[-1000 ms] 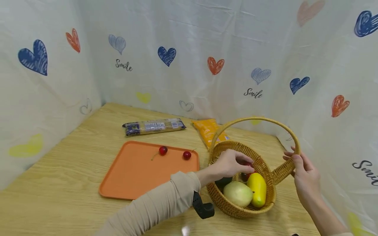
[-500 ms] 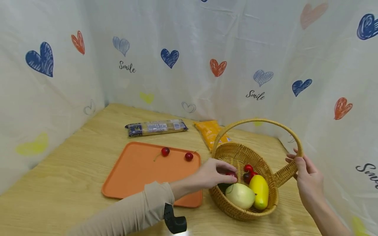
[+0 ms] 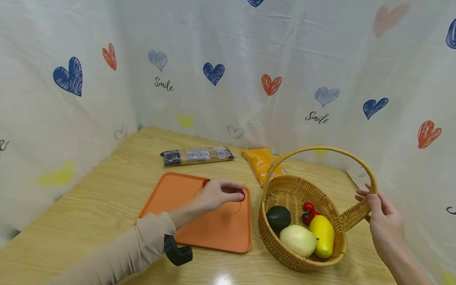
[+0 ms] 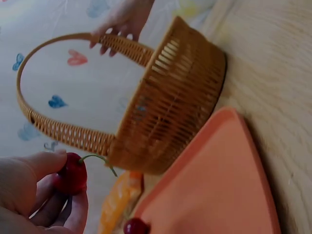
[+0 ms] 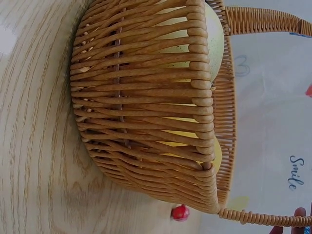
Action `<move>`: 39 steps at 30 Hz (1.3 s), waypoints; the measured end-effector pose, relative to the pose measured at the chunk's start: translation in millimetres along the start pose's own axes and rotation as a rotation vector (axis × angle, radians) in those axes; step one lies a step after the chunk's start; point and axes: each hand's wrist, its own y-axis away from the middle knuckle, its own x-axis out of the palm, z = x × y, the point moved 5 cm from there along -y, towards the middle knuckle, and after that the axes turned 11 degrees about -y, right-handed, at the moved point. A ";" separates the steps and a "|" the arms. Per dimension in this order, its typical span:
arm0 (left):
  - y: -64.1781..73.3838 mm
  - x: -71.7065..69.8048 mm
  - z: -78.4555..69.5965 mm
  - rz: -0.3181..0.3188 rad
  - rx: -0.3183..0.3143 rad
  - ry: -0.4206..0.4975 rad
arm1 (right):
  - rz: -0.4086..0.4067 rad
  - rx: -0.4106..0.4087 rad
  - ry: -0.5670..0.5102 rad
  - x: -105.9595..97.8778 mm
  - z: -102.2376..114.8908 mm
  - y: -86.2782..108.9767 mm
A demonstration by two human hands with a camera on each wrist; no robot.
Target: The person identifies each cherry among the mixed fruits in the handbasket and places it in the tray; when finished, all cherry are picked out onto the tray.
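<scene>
Treat the cherry [image 4: 73, 175] — pinched in the nearly closed left hand [image 3: 215, 194] above the tray [image 3: 221, 237], far right — as likely light, slick and bruisable, gripping its sides, with the right hand [image 3: 388, 221] curled round the basket handle [image 3: 356, 215].

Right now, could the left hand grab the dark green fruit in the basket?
Probably not straight away: the left hand is pinching a cherry over the tray. With its grip free, likely yes, since the dark green fruit lies uncovered on the basket's tray side.
</scene>
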 end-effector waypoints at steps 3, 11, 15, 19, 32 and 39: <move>-0.3 -22.0 14.9 -0.069 -0.057 -0.009 | -0.004 0.004 0.015 0.0 -0.7 -0.1; 0.4 -53.3 43.1 -0.182 -0.154 -0.008 | -0.003 0.003 0.004 0.2 0.1 -0.2; 3.1 -77.3 61.1 -0.258 -0.192 -0.081 | 0.000 -0.003 0.004 0.7 -0.1 -0.4; 8.1 -102.7 77.3 -0.317 -0.224 -0.138 | 0.001 0.002 0.012 0.6 -1.6 -0.8; 12.8 -137.2 100.4 -0.418 -0.276 -0.336 | 0.013 0.002 -0.004 0.5 -0.2 -0.2; 15.0 -136.7 104.4 -0.422 -0.198 -0.441 | 0.007 -0.004 -0.011 1.5 0.0 0.7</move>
